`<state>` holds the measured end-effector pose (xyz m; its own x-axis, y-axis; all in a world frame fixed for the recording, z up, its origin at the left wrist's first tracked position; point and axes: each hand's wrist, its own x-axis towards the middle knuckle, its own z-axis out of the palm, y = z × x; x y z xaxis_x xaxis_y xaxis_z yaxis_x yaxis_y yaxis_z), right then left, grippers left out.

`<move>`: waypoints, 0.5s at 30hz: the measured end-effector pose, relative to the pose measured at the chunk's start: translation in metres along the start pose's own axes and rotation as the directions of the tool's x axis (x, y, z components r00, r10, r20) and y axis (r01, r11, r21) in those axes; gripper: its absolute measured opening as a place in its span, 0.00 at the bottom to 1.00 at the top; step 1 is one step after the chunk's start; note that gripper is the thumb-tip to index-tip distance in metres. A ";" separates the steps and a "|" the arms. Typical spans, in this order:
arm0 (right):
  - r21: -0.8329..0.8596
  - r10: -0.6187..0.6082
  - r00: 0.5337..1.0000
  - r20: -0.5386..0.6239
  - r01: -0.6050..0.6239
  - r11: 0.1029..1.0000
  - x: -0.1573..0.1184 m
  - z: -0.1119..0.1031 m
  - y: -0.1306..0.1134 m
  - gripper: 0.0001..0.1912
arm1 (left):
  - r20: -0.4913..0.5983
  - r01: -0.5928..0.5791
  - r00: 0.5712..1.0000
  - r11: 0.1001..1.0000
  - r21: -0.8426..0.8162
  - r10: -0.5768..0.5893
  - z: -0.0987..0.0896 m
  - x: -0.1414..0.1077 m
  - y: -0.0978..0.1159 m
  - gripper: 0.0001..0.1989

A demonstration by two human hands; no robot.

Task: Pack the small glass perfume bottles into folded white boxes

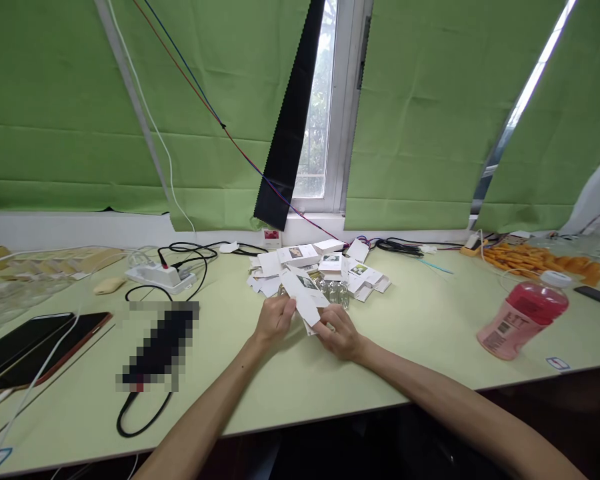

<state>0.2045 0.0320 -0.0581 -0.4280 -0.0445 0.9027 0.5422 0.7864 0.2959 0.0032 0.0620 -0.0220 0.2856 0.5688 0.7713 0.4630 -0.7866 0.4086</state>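
From my remote post, I am pinching a printed white carton over the table with the left hand and right hand; its near end is seemingly standing unclosed, unfinished, while more cartons are lying heaped beyond, beside clear containers.

Matt card box, cloth blinds; plastic bottle

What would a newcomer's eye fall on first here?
Probably the green fabric blinds across the top. Below, at centre, the left hand and right hand hold a white cardboard box before a pile of white printed boxes. A clear plastic bottle with pink liquid stands at right.
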 end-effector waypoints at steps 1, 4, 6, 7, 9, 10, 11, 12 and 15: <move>-0.017 -0.009 1.000 0.029 0.009 1.000 0.001 0.000 -0.001 0.17 | -0.008 0.020 1.000 1.000 -0.008 -0.021 -0.001 0.001 0.000 0.26; -0.033 -0.014 0.994 0.105 0.017 0.999 0.004 0.001 -0.003 0.14 | -0.031 0.089 0.995 0.995 -0.036 -0.090 -0.002 0.003 0.000 0.26; -0.005 -0.029 0.994 0.105 0.030 1.000 0.008 0.002 -0.004 0.13 | -0.043 0.134 0.990 0.990 -0.053 -0.136 -0.001 0.003 0.001 0.26; 0.009 -0.039 0.994 0.098 0.038 0.999 0.009 0.003 -0.004 0.12 | -0.049 0.155 0.986 0.986 -0.061 -0.158 0.000 0.004 0.002 0.26; 0.018 -0.055 0.995 0.089 0.054 0.998 0.012 0.007 -0.003 0.12 | -0.060 0.191 0.979 0.979 -0.073 -0.196 0.001 0.005 0.003 0.25; 0.014 -0.059 0.994 0.093 0.058 0.998 0.013 0.010 -0.003 0.11 | -0.065 0.205 0.975 0.976 -0.076 -0.210 0.001 0.005 0.004 0.24; 0.007 -0.060 0.993 0.105 0.060 0.998 0.013 0.013 -0.002 0.11 | -0.071 0.219 0.972 0.973 -0.077 -0.225 0.001 0.006 0.005 0.23; -0.002 -0.061 0.991 0.119 0.061 0.998 0.014 0.016 -0.001 0.10 | -0.077 0.233 0.968 0.970 -0.075 -0.239 0.000 0.007 0.006 0.23; -0.031 -0.048 0.987 0.152 0.054 0.998 0.014 0.024 0.001 0.10 | -0.101 0.257 0.960 0.965 -0.057 -0.262 -0.001 0.008 0.008 0.21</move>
<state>0.1814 0.0471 -0.0525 -0.5583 0.0114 0.8295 0.5404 0.7637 0.3532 0.0080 0.0601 -0.0122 0.0678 0.7276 0.6827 0.4725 -0.6261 0.6203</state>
